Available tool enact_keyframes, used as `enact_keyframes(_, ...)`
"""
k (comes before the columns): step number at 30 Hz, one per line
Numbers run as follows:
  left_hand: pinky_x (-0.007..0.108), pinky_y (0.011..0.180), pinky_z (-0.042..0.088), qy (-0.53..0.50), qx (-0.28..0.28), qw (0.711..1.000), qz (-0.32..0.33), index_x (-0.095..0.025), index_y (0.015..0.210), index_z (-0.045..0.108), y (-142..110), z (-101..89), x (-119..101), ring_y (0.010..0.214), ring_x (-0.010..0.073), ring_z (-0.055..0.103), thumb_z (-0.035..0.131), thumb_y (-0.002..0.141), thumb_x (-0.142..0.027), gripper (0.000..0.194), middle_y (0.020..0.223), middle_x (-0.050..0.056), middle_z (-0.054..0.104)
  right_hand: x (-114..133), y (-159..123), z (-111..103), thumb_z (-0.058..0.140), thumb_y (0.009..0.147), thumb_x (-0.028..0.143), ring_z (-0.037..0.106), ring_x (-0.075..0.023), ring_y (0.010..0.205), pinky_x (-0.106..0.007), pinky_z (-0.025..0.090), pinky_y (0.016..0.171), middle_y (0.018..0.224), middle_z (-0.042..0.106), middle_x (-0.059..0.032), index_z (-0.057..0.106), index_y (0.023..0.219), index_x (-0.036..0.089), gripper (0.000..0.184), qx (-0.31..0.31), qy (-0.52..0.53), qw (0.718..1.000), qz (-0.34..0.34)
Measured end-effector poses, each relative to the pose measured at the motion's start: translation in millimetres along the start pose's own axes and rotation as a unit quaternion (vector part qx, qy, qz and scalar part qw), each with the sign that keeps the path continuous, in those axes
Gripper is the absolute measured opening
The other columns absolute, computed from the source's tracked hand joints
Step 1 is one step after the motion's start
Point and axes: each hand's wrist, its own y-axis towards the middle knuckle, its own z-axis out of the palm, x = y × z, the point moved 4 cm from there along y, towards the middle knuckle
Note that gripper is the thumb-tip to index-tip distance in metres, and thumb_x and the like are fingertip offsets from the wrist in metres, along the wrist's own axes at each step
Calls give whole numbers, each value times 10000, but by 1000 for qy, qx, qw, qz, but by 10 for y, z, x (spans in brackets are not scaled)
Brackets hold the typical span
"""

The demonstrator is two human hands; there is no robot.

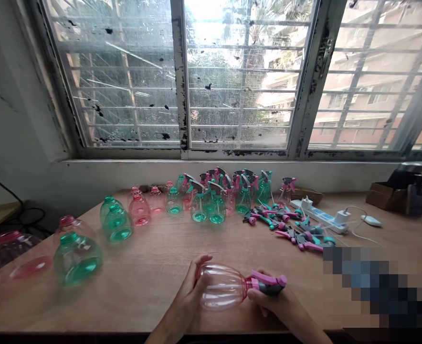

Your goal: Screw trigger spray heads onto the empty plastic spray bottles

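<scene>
A clear pink spray bottle (222,286) lies on its side at the near edge of the wooden table (161,267). My left hand (189,291) wraps round the bottle's base. My right hand (271,301) grips its pink and grey trigger head (268,282) at the neck. Both hands are closed on this one bottle.
Empty green bottles (116,222) and pink bottles (139,209) stand at the left and middle. Finished spray bottles (216,196) cluster under the window. Loose trigger heads (290,229) lie by a white power strip (320,216). A brown box (393,193) sits far right.
</scene>
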Motion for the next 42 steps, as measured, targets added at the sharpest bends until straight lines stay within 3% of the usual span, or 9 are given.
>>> enact_keyframes(3,517,1174,342,-1,11,1000,1,-275,1336,535,19,12,37,1369,361,490,655,901,-609,561,1446,111,570,6,-2,-2,861,687,540,476,-122,437,-260,345,450,516,620,46,762,964,166,476,-9,15,1000,1)
enact_keyframes(8,508,1188,346,-9,30,999,20,-255,1376,479,13,60,15,1396,390,462,806,780,-537,737,1467,142,531,31,11,-20,833,730,581,486,-104,390,-243,366,393,652,713,-8,707,1203,150,652,-26,52,998,-6)
enact_keyframes(13,476,1199,338,44,60,997,33,-292,1526,310,-98,134,-111,1368,363,505,859,768,-296,936,1473,119,508,47,23,-48,809,772,585,484,-99,394,-225,337,390,649,697,-8,723,1059,150,529,-24,69,997,-19)
enact_keyframes(18,518,1240,256,22,41,999,12,-304,1552,319,-109,91,-85,1500,378,341,728,869,-550,833,1591,128,414,73,-8,-43,844,740,556,473,-109,430,-261,365,461,638,696,-2,732,925,170,442,-22,66,997,-19)
enact_keyframes(21,536,1252,222,1,21,1000,10,-291,1523,375,-62,47,-6,1506,375,331,618,912,-631,741,1628,122,386,81,-21,-38,869,701,528,467,-122,442,-293,382,517,599,686,13,750,912,175,428,-26,57,998,0)
enact_keyframes(26,547,1249,238,2,10,1000,12,-290,1520,361,-60,53,-12,1497,365,351,641,918,-586,727,1629,128,392,69,-14,-41,869,683,547,462,-130,443,-292,348,503,544,634,29,772,928,164,465,-28,54,998,19)
enact_keyframes(31,510,1282,169,46,53,997,-1,-274,1557,287,-120,105,-129,1533,337,299,700,914,-487,793,1648,129,353,79,15,-52,793,793,582,460,-105,442,-256,322,458,593,610,24,700,769,171,422,-26,82,996,-19)
enact_keyframes(37,489,1290,152,48,60,997,-5,-262,1565,267,-120,111,-139,1548,341,269,690,920,-495,806,1659,121,333,16,23,-70,841,748,579,479,-115,452,-250,358,459,594,599,48,680,1016,193,497,-21,105,994,-12)
enact_keyframes(42,502,1281,188,45,57,997,15,-260,1563,214,-99,112,-73,1531,341,297,711,908,-483,852,1653,149,315,61,6,-60,829,779,550,463,-108,464,-253,351,480,584,568,60,673,1002,193,449,-12,89,996,-22)
